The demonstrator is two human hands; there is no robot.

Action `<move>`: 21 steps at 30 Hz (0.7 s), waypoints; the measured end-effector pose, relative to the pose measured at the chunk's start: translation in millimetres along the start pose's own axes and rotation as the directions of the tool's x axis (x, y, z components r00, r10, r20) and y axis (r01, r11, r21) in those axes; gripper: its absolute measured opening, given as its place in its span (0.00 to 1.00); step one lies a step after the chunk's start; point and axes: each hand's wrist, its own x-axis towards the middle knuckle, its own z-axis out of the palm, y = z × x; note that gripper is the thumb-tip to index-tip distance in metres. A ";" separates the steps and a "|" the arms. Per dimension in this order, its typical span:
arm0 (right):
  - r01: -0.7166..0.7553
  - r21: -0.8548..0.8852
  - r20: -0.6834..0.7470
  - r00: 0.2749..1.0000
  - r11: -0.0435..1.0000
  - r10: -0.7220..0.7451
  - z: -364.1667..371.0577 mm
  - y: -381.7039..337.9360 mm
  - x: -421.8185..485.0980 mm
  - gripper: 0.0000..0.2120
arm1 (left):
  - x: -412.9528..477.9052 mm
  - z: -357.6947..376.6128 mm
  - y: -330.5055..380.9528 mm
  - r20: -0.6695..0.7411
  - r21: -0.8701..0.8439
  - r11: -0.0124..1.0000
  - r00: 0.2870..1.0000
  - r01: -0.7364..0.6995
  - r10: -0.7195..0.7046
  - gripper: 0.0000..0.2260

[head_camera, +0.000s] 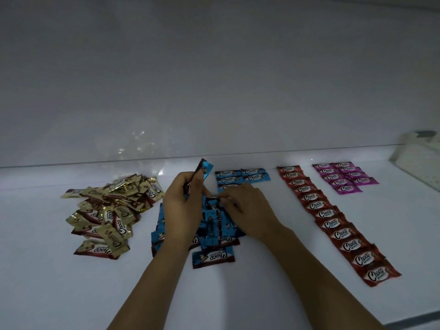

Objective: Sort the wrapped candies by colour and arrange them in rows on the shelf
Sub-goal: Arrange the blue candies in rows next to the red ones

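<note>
Hands work close together over the blue pile (214, 236) at the middle of the shelf (262, 306). The left hand (183, 203) grips a few blue candies (205, 168), their ends poking above its fingers; how many is hidden. The right hand (248, 210) rests curled on the pile, and I cannot tell whether its fingertips pinch a wrapper (the light is dim). Behind it, partly covered, lie short blue rows (242, 176). A loose gold pile (112, 210) sits left; a long red row (333, 225) and purple rows (345, 178) sit right. A pale object (421, 160) is cut off at the right edge.
</note>
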 end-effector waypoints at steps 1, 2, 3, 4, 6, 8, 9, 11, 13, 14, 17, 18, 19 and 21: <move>0.006 0.027 0.001 1.000 1.000 -0.006 1.6 -0.2 -0.4 0.17 | -0.3 0.2 -0.3 -0.004 -0.004 1.000 1.000 0.002 -0.002 0.08; 0.004 0.061 -0.002 1.000 0.998 -0.004 1.0 -3.5 -1.5 0.16 | -0.7 0.4 -1.2 -0.007 -0.017 1.000 1.000 0.009 -0.009 0.08; 0.002 0.112 -0.008 1.000 0.994 -0.001 0.0 -6.2 -2.2 0.15 | -1.2 0.5 -1.0 -0.003 -0.045 0.999 1.000 0.023 -0.023 0.08; -0.017 0.182 -0.019 1.000 0.983 0.021 -3.2 -10.7 -2.5 0.13 | -1.0 0.6 -1.3 0.015 -0.081 0.996 0.999 0.034 -0.033 0.07; -0.077 0.410 -0.061 0.992 0.909 0.111 -13.2 -21.0 -1.0 0.11 | -0.8 0.2 0.6 0.100 -0.115 0.993 0.995 0.011 0.001 0.08; -0.121 0.670 -0.064 0.973 0.732 0.220 -24.6 -27.1 1.3 0.15 | -2.7 1.2 2.2 0.213 -0.090 0.994 0.974 -0.059 0.077 0.09; -0.136 0.774 -0.041 0.964 0.619 0.263 -29.8 -29.4 2.0 0.18 | -4.7 2.6 2.6 0.261 -0.069 0.992 0.958 -0.108 0.123 0.10; -0.158 0.874 0.005 0.948 0.459 0.318 -35.7 -31.8 2.6 0.22 | -9.7 5.1 2.7 0.327 -0.014 0.981 0.926 -0.192 0.186 0.13; -0.179 0.899 0.033 0.938 0.400 0.346 -36.7 -32.5 3.0 0.20 | -12.2 6.7 1.5 0.339 0.005 0.976 0.919 -0.218 0.204 0.15; -0.180 0.904 0.037 0.937 0.387 0.349 -36.0 -32.8 3.5 0.17 | -12.2 7.0 1.9 0.333 0.005 0.976 0.921 -0.217 0.203 0.14; -0.186 0.925 0.057 0.930 0.332 0.363 -36.9 -33.8 4.1 0.14 | -11.1 7.9 8.9 0.310 -0.051 0.995 0.946 -0.087 0.099 0.07; -0.186 0.934 0.062 0.924 0.304 0.376 -38.4 -32.9 3.9 0.13 | -10.4 8.1 11.1 0.288 -0.084 0.996 0.956 -0.025 0.049 0.07; -0.191 0.942 0.071 0.917 0.276 0.394 -40.7 -32.6 3.9 0.11 | -9.2 7.8 12.0 0.258 -0.116 0.993 0.966 0.034 -0.003 0.08; -0.204 0.950 0.093 0.907 0.235 0.412 -44.1 -32.7 4.2 0.09 | -6.6 6.4 13.0 0.203 -0.176 0.978 0.977 0.110 -0.074 0.09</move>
